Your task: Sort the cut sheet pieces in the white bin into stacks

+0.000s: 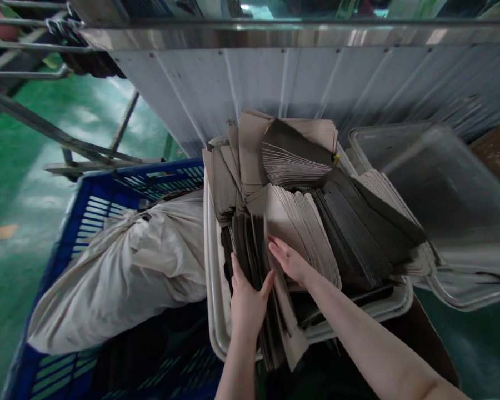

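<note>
A bundle of thin flat dark grey sheets [250, 239] stands on edge at the near left of a white plastic tub [211, 311]. My left hand [248, 305] straddles this bundle, thumb on one side and fingers on the other. My right hand [289, 261] lies along the bundle's right side, fingers extended against a beige sheet [285, 305] and holding nothing. Just right of it, a stack of beige sheets [316, 239] leans over, followed by more dark grey sheets [350, 239]. Behind these, a fanned dark stack [294, 155] rests among other beige pieces [250, 144]. The exact material is unclear.
A blue slatted crate [73, 222] on the left holds a large off-white cloth bundle [150, 266]. At right sits a translucent plastic bin [450, 189]. A ribbed panel wall [308, 83] runs behind, and a metal rack [87, 147] stands at upper left on the green floor.
</note>
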{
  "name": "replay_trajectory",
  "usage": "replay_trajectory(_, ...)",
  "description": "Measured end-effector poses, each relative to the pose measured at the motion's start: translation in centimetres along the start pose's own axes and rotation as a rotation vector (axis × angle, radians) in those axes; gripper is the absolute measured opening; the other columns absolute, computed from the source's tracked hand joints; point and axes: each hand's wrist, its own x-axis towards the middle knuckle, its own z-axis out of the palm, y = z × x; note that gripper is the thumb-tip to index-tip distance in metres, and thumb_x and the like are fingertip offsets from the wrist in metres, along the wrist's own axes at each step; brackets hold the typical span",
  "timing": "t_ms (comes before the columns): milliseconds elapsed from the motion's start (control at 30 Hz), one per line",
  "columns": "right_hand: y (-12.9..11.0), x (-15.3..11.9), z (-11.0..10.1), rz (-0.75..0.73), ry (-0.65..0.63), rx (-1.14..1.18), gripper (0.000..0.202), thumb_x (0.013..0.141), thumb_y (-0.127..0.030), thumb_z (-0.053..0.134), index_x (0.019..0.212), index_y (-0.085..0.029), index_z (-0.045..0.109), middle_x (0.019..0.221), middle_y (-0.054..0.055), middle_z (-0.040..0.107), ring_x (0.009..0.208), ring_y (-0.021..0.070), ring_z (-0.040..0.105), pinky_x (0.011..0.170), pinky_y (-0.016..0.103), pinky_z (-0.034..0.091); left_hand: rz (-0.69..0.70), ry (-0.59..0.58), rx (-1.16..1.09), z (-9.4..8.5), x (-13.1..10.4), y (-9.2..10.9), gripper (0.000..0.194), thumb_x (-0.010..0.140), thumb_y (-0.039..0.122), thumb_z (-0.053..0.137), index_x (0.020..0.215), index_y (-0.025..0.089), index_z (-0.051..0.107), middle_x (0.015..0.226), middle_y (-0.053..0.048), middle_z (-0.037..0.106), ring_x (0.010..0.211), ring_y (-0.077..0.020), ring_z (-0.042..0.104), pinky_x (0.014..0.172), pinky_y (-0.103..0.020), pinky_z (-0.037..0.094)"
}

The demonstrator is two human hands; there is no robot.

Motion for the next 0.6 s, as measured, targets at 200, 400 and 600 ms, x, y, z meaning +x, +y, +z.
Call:
replay_trajectory(200,0.3,-4.1,1.6,0.131,-0.095,0.099,0.084,0.076,-0.046,0.065,0.144,-0.024,0.021,0.143,0.01,0.038,0.133,0.0217,0.034,0.111,0.043,0.027,-0.056,-0.316,-0.46,-1.6,-0.5,-2.6,0.064,0.089,0.042,0.044,0.145,0.025,0.018,0.14,-0.006,0.045,0.127,-0.0179,0.044,0.105,-0.033,0.037)
replay_trajectory(400,-0.6,-3.5,-0.1,0.232,-0.088,0.115,0.073,0.076,-0.046,0.066,0.137,-0.024,0.033,0.131,0.009,0.052,0.117,0.0213,0.053,0.104,0.042,0.038,-0.09,-0.374,-0.359,0.6,-1.9,-2.9,0.081,0.083,0.048,0.053,0.147,0.025,0.009,0.138,-0.008,0.048,0.119,-0.0204,0.053,0.099,-0.035,0.043)
replay_trajectory(600,-0.8,-2.7,-2.5,0.312,-0.037,-0.147,0.067,0.066,-0.055,0.071,0.118,-0.02,0.049,0.11,0.011,0.064,0.101,0.0271,0.061,0.09,0.046,0.047,-0.059,-0.417,-0.419,2.2,-1.3,-4.4,0.074,0.079,0.051,0.057,0.142,0.024,0.029,0.137,-0.01,0.049,0.123,-0.0245,0.049,0.102,-0.039,0.038)
